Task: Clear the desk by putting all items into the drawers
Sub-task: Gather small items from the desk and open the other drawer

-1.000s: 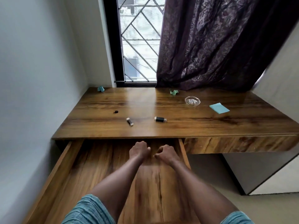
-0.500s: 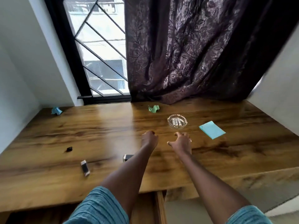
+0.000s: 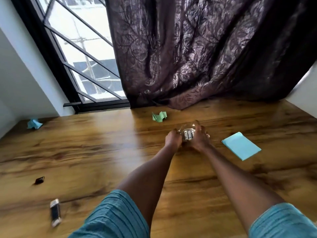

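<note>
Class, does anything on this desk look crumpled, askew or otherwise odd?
The green paper scrap by the curtain and the blue paper scrap in the far left corner are crumpled. The blue notepad lies askew.

The left forearm (image 3: pixel 147 176) and right forearm (image 3: pixel 228 174) stretch forward, bare, from teal sleeves (image 3: pixel 116 215) and converge. The left hand (image 3: pixel 172 140) and right hand (image 3: pixel 199 140) sit close together, fingers seemingly curled round opposite sides of a glass dish (image 3: pixel 187 126). Blur hides the fingertips.

Notepad (image 3: pixel 241 146) right, curtain (image 3: pixel 197 57) behind — obstacles
</note>
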Demonstrator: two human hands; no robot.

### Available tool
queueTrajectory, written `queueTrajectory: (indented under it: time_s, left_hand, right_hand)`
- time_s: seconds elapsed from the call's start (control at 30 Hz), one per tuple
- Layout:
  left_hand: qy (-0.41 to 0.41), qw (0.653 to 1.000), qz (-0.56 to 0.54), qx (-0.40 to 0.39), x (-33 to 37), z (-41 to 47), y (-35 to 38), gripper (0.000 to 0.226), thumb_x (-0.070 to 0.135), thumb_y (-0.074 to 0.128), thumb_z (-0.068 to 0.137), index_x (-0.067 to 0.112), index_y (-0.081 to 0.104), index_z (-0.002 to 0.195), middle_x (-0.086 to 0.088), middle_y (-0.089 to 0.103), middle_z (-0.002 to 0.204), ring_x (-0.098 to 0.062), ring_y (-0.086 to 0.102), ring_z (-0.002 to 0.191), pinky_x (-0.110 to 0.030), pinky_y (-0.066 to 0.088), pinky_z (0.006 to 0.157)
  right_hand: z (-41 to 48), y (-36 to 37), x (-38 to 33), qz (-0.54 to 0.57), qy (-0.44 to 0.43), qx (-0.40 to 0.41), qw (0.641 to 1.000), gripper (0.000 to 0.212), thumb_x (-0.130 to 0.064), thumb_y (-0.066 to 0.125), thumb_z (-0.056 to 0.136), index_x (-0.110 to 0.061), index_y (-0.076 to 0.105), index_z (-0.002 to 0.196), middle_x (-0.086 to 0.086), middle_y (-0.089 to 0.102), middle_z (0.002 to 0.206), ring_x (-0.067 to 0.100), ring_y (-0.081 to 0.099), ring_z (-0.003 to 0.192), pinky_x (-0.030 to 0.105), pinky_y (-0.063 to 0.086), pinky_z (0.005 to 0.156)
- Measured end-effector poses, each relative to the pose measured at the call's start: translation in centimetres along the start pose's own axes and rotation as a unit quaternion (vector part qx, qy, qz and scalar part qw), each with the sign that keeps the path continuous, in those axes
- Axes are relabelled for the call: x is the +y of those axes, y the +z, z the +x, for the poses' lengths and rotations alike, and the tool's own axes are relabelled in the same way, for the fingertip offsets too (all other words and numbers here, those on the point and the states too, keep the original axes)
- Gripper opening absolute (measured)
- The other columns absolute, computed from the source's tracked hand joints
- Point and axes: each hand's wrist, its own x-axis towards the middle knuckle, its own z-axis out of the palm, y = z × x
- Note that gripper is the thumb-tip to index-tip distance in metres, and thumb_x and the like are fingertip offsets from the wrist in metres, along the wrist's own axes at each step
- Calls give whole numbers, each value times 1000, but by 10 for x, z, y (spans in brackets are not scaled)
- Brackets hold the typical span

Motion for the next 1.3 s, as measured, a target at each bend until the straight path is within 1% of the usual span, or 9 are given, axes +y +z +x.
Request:
queueTrajectory:
  time_s: [0.4, 0.53, 0.7, 0.93, 1.03, 1.1, 1.17, 1.23, 1.3]
  left_hand:
    - [-64, 986, -155, 19, -7, -14, 6, 37, 10, 35, 95, 8, 59, 124, -14, 64, 121, -32, 60, 112, -41, 50, 98]
    - [-60, 982, -179, 27, -15, -41, -2, 35, 10, 36, 96, 11, 59, 123, -11, 66, 117, -31, 63, 107, -43, 53, 94]
    - [-46, 982, -180, 40, -25, -94, -26, 34, 4, 38, 95, 7, 66, 116, -12, 68, 112, -27, 64, 100, -32, 47, 70]
    - [-79, 977, -197, 18, -72, -189, -56, 25, 6, 52, 92, 2, 69, 109, -18, 69, 109, -29, 67, 98, -28, 50, 70]
    - [-83, 976, -203, 10, -101, -241, -74, 29, 6, 51, 91, -2, 67, 114, -13, 68, 89, -21, 65, 72, -33, 57, 76]
    - [-84, 974, -211, -13, -122, -272, -83, 33, 6, 50, 94, -5, 59, 123, -13, 66, 96, -12, 56, 62, -27, 56, 71]
    - [-92, 978, -190, -1, -142, -297, -87, 32, 11, 55, 92, -2, 62, 121, -16, 67, 116, -20, 65, 80, -28, 55, 78]
    - [-115, 985, -126, 25, -160, -320, -92, 29, 19, 63, 89, 3, 69, 112, -12, 69, 116, -24, 67, 103, -30, 52, 87]
    - [-138, 981, -130, 41, -179, -338, -94, 26, 17, 64, 87, 4, 72, 108, -12, 71, 112, -26, 67, 105, -30, 53, 87]
  right_hand:
    - [-27, 0, -7, 12, 2, 55, 998, 99, -32, 81, 67, -21, 20, 144, 17, 29, 143, 41, 40, 126, 45, 41, 100]
    - [-61, -5, -17, 8, -19, 53, 998, 105, -32, 83, 64, -20, 18, 145, 16, 26, 145, 39, 38, 128, 45, 42, 101]
    - [-121, -8, -35, -4, -18, 51, 998, 110, -33, 86, 58, -18, 18, 144, 15, 28, 145, 34, 38, 129, 42, 42, 101]
    - [-243, 12, -62, -8, -11, 45, 999, 109, -37, 85, 58, -19, 20, 143, 13, 33, 142, 30, 38, 126, 40, 41, 97]
    - [-294, 32, -69, -11, -10, 19, 1000, 107, -36, 84, 60, -19, 20, 143, 14, 32, 142, 31, 40, 125, 38, 45, 96]
    - [-328, 46, -73, -10, -7, 2, 1000, 104, -40, 80, 63, -18, 19, 144, 14, 31, 144, 31, 39, 127, 39, 43, 100]
    - [-356, 59, -76, -12, -8, -12, 1000, 102, -48, 77, 64, -18, 20, 144, 13, 31, 144, 31, 37, 130, 38, 38, 104]
    - [-383, 73, -80, -10, -8, -19, 1000, 101, -51, 76, 64, -19, 22, 143, 12, 33, 142, 31, 37, 129, 39, 36, 106]
    - [-408, 86, -84, -19, -12, -20, 1000, 101, -52, 76, 64, -18, 23, 143, 12, 33, 142, 30, 38, 129, 38, 36, 106]
